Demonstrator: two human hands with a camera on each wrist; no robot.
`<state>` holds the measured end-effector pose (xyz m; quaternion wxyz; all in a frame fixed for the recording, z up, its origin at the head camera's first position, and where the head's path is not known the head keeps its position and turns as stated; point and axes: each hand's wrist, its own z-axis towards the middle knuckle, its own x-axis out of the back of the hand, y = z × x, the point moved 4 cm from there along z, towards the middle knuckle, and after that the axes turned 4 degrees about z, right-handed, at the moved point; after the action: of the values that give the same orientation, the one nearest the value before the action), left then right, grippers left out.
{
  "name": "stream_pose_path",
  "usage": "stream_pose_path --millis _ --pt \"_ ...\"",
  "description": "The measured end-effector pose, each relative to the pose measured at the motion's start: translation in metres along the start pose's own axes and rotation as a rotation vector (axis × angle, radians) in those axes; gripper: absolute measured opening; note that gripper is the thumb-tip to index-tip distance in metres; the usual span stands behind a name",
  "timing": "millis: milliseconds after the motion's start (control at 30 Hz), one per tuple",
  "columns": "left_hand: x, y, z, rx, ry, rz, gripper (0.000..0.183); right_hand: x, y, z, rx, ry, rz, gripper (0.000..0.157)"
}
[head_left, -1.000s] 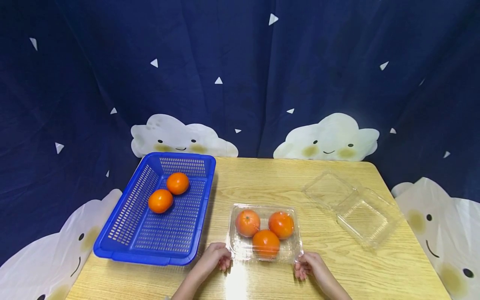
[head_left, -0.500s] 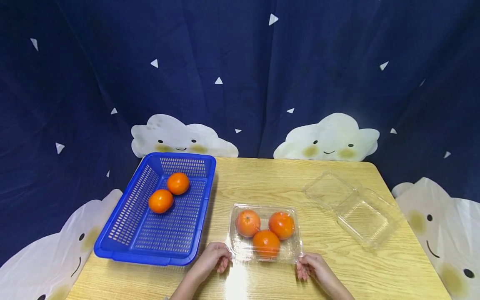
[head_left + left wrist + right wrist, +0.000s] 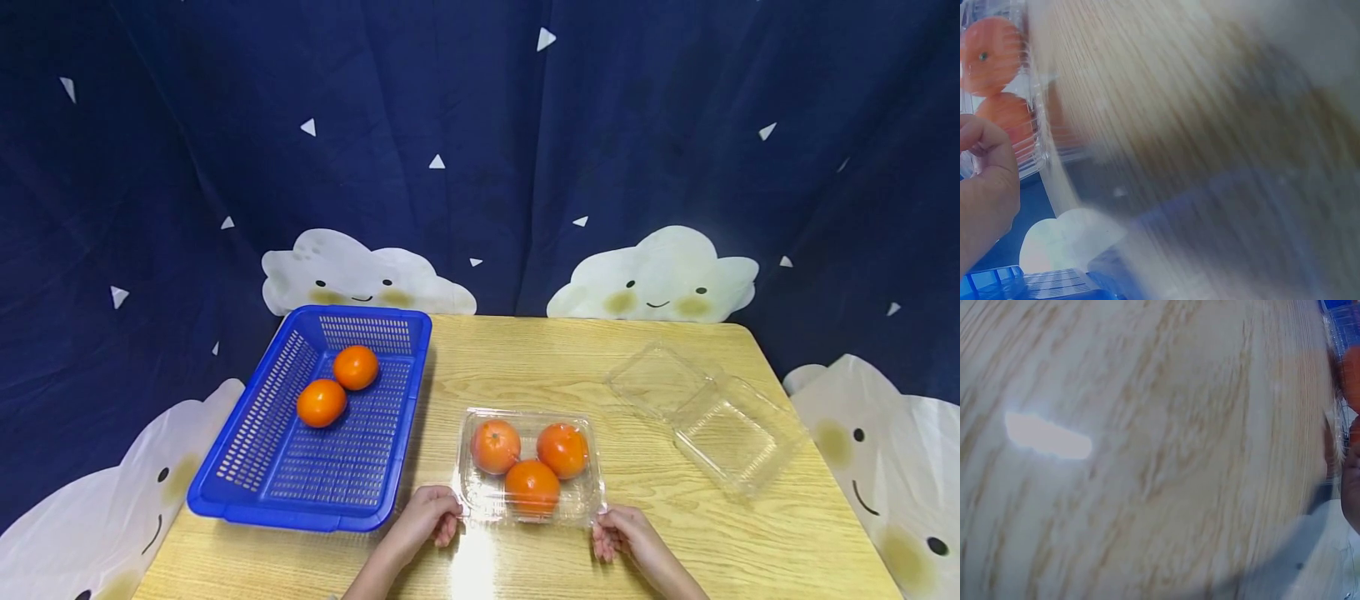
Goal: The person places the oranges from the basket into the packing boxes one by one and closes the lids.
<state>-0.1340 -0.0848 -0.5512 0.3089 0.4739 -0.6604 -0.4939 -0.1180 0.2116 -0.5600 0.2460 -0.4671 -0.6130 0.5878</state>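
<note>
A clear plastic clamshell container (image 3: 487,500) with three oranges (image 3: 532,487) inside sits on the table in front of me, clear plastic showing over the fruit. At its near left corner, my left hand (image 3: 429,515) pinches the edge between thumb and curled fingers. My right hand (image 3: 626,533) pinches the near right corner in the same way. In the left wrist view, my left hand (image 3: 988,181) is beside the container's ribbed wall, and oranges (image 3: 992,56) show through the plastic. Only a sliver of my right hand (image 3: 1352,487) appears at the right wrist view's edge.
A blue plastic basket (image 3: 401,433) stands at the left with two oranges (image 3: 337,385) in it. Another clear clamshell container (image 3: 723,433) lies open at the right of the wooden table (image 3: 517,358). A dark blue curtain (image 3: 495,125) hangs behind.
The right hand has shifted very slightly to the right at the corner. Otherwise the container, oranges and left hand look the same.
</note>
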Motion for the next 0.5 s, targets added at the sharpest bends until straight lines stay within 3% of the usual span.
stream_pose_path --millis 133,233,400,500 --pt "-0.001 0.002 -0.001 -0.013 0.03 0.074 0.014 -0.001 0.0 0.001 -0.012 0.031 -0.039 0.035" --pt "-0.001 0.004 -0.001 -0.052 0.075 0.186 0.015 0.0 -0.001 0.001 -0.027 0.094 -0.113 0.036" --pt "0.002 0.011 -0.002 -0.173 0.225 0.525 0.018 0.002 -0.007 0.0 -0.029 0.273 -0.298 0.021" --pt "0.004 0.014 -0.003 -0.235 0.314 0.704 0.014 0.002 -0.013 -0.001 0.025 0.388 -0.428 0.005"
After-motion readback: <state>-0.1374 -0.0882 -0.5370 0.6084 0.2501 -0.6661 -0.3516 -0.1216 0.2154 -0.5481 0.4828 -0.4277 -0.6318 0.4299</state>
